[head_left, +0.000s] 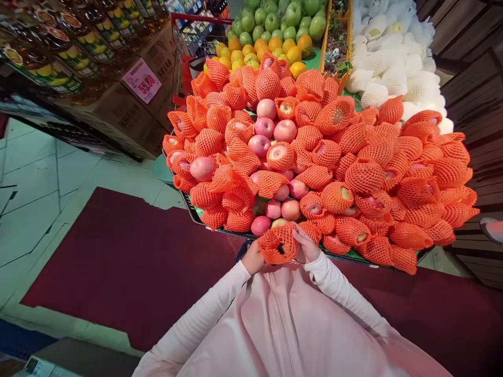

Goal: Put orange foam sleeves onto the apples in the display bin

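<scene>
An orange foam net sleeve (277,243) is stretched between my two hands in front of my body, with a dark gap showing through its middle. My left hand (254,257) grips its left side, and my right hand (307,245) pinches its right edge. No fruit shows inside the sleeve. Just beyond my hands lies a big heap of apples, most of them in the same orange nets. Several bare ones, such as a pink apple (260,225) and a paler apple (291,209), form a strip down the middle of the heap.
Green apples (272,22) and oranges (262,51) are piled behind the heap. White-netted fruit (393,68) lies at the back right. Oil bottles (43,68) stand on cartons at the left, by a pink price sign (142,80). A dark red mat (118,267) covers the floor.
</scene>
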Motion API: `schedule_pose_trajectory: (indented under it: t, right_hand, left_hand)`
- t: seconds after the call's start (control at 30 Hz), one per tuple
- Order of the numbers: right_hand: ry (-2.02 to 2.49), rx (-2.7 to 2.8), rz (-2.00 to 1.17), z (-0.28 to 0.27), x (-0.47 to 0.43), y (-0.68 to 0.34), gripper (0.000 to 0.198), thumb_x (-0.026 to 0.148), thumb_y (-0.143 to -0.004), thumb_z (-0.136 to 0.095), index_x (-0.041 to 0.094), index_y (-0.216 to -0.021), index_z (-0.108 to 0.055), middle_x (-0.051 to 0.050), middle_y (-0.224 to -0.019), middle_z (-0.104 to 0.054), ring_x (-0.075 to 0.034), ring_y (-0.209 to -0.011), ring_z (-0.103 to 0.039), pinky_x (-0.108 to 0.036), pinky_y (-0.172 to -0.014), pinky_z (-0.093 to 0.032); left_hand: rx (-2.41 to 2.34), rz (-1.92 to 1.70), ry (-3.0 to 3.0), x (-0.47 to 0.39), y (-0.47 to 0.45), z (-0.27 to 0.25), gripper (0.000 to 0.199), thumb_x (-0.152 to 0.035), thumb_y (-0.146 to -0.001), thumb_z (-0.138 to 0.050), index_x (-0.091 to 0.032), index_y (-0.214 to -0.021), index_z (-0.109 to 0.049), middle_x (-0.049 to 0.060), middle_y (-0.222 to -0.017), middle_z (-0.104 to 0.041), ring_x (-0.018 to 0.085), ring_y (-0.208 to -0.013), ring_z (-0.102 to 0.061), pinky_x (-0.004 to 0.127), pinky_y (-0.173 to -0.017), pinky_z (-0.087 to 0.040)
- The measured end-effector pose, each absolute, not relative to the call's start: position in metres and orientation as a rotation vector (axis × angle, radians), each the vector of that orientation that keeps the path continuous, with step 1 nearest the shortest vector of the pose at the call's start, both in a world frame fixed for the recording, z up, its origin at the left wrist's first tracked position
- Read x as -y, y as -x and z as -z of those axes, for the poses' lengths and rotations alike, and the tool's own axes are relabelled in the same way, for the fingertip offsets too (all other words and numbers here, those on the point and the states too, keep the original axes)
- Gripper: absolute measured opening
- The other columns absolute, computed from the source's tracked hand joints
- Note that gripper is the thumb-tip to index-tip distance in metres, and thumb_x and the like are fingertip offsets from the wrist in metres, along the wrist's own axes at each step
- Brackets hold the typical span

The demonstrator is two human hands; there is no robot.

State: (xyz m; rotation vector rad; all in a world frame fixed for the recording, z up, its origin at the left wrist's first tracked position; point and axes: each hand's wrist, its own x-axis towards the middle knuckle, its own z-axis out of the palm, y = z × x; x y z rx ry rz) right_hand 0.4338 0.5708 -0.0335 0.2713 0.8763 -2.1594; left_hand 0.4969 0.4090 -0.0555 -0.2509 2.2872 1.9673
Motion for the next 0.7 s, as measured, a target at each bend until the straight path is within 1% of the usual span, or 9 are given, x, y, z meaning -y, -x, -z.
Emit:
schedule_pose_trajectory:
  t: [0.03,0.1,0.17,0.23,0.3,0.37,0.47,0.57,0.7]
  right_hand:
    - [-0.298,-0.907,2.176,0.033,-0.573,-0.431,0.035,0.037,-0.069,-0.08,0.026,-0.098,-0.064,0.001,-0.098,-0.074,-0.018,-0.09,-0.071,-0.033,-0.087,-0.057]
    - [-0.36,-0.985,2.214,0.031,-0.584,-0.425,0.033,0.037,-0.071,-0.077,0.025,-0.099,-0.064,-0.001,-0.103,-0.074,-0.02,-0.096,-0.071,-0.036,-0.09,-0.056]
    - [-0.447,-1.077,2.268,0.03,-0.601,-0.42,0.033,0.037,-0.072,-0.074,0.024,-0.101,-0.064,-0.003,-0.103,-0.075,-0.022,-0.099,-0.07,-0.04,-0.092,-0.056]
    - [-0.557,-1.16,2.349,0.029,-0.62,-0.418,0.033,0.038,-0.072,-0.072,0.024,-0.101,-0.065,-0.003,-0.102,-0.075,-0.024,-0.1,-0.07,-0.043,-0.092,-0.056]
    - [-0.672,-1.23,2.452,0.025,-0.639,-0.42,0.032,0.039,-0.071,-0.07,0.024,-0.099,-0.067,-0.003,-0.102,-0.075,-0.026,-0.103,-0.069,-0.045,-0.094,-0.056]
    - [-0.755,-1.284,2.533,0.022,-0.653,-0.427,0.031,0.041,-0.071,-0.069,0.024,-0.097,-0.068,-0.004,-0.104,-0.075,-0.027,-0.106,-0.068,-0.047,-0.095,-0.055]
    - [-0.837,-1.32,2.575,0.018,-0.664,-0.446,0.031,0.042,-0.074,-0.066,0.025,-0.099,-0.069,-0.005,-0.106,-0.074,-0.029,-0.108,-0.067,-0.05,-0.096,-0.054]
    - [-0.931,-1.26,2.571,0.021,-0.663,-0.467,0.03,0.043,-0.074,-0.065,0.024,-0.098,-0.07,-0.006,-0.108,-0.074,-0.031,-0.11,-0.066,-0.053,-0.095,-0.054]
    - [-0.876,-1.228,2.574,0.03,-0.654,-0.486,0.039,0.045,-0.075,-0.064,0.024,-0.108,-0.068,-0.006,-0.119,-0.07,-0.031,-0.118,-0.062,-0.055,-0.102,-0.05]
  left_hand:
    - [-2.382,-1.867,0.174,-0.408,-0.494,0.055,0.03,-0.039,-0.089,-0.054,-0.018,-0.106,-0.064,0.01,-0.108,-0.07,0.025,-0.101,-0.064,0.041,-0.091,-0.051]
    - [-2.658,-1.487,-0.03,-0.406,-0.484,0.054,0.031,-0.033,-0.093,-0.046,-0.015,-0.113,-0.062,0.014,-0.116,-0.066,0.027,-0.111,-0.058,0.045,-0.1,-0.045]
    - [-2.881,-0.997,-0.2,-0.402,-0.47,0.053,0.033,-0.032,-0.091,-0.05,-0.013,-0.116,-0.06,0.016,-0.12,-0.062,0.03,-0.117,-0.052,0.048,-0.103,-0.04]
    - [-2.962,-0.619,-0.305,-0.401,-0.458,0.054,0.042,-0.039,-0.086,-0.059,-0.012,-0.118,-0.058,0.017,-0.121,-0.059,0.033,-0.117,-0.048,0.049,-0.102,-0.038]
    - [-2.969,-0.395,-0.362,-0.402,-0.449,0.056,0.054,-0.051,-0.08,-0.064,-0.012,-0.117,-0.058,0.017,-0.117,-0.058,0.034,-0.112,-0.048,0.048,-0.096,-0.039]
    - [-2.968,-0.288,-0.391,-0.403,-0.445,0.058,0.062,-0.059,-0.075,-0.064,-0.011,-0.115,-0.059,0.018,-0.113,-0.057,0.035,-0.106,-0.049,0.047,-0.091,-0.04]
    - [-2.971,-0.277,-0.442,-0.404,-0.446,0.064,0.072,-0.059,-0.072,-0.067,-0.011,-0.125,-0.055,0.021,-0.118,-0.056,0.036,-0.106,-0.05,0.048,-0.09,-0.039]
    - [-2.963,-0.388,-0.455,-0.404,-0.448,0.071,0.083,-0.055,-0.069,-0.072,-0.011,-0.136,-0.05,0.025,-0.131,-0.051,0.041,-0.118,-0.047,0.051,-0.098,-0.034]
    - [-2.903,-0.528,-0.486,-0.404,-0.442,0.08,0.087,-0.049,-0.062,-0.081,-0.01,-0.134,-0.052,0.027,-0.144,-0.042,0.045,-0.13,-0.038,0.055,-0.106,-0.028]
